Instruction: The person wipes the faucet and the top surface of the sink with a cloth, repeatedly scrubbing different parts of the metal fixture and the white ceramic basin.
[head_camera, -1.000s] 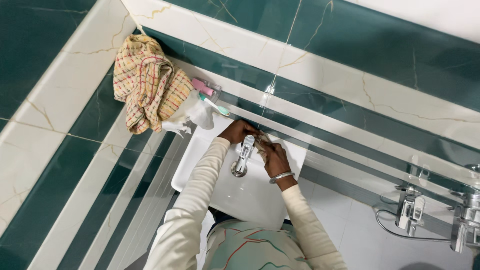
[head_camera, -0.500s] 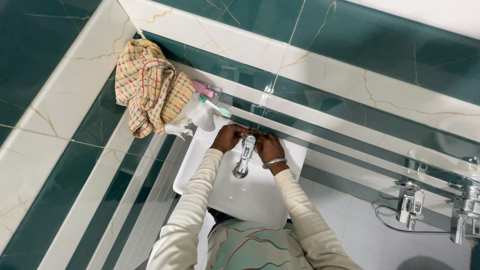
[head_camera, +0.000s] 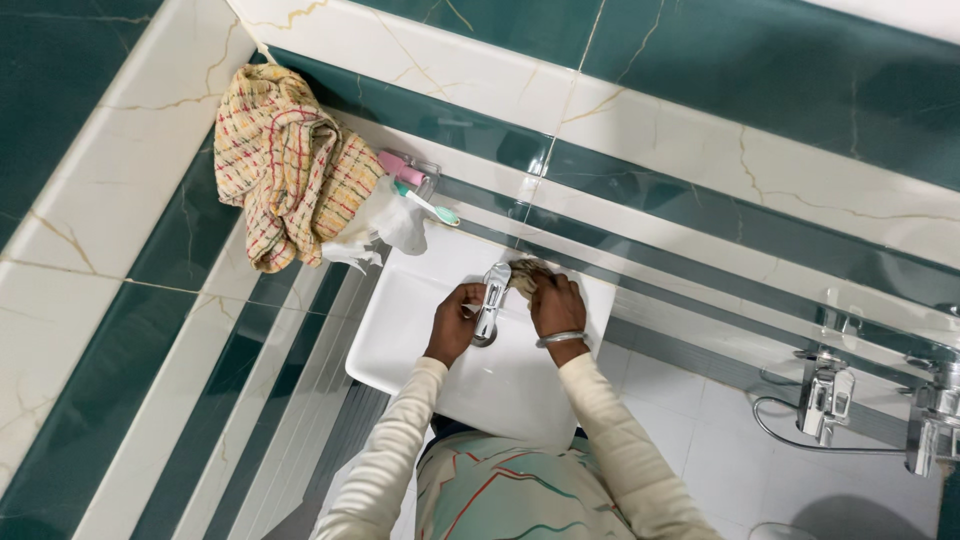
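A white wash basin (head_camera: 400, 335) is fixed to a green and cream tiled wall, with a chrome tap (head_camera: 493, 297) at its back middle. My left hand (head_camera: 455, 322) rests against the left side of the tap's body. My right hand (head_camera: 555, 303) presses a small brownish cloth (head_camera: 525, 273) against the tap's right side near its top. A metal bangle circles my right wrist. Both arms wear cream sleeves.
A checked yellow towel (head_camera: 290, 165) hangs on the wall at the left, with a white rag (head_camera: 385, 232) below it. A pink holder with a toothbrush (head_camera: 425, 205) sits above the basin. Chrome taps and a hose (head_camera: 830, 405) stand at the right.
Both hands have come down from behind the tap's top to its sides. The left hand now sits lower on the tap body, and the right hand has brought the cloth to the right side.
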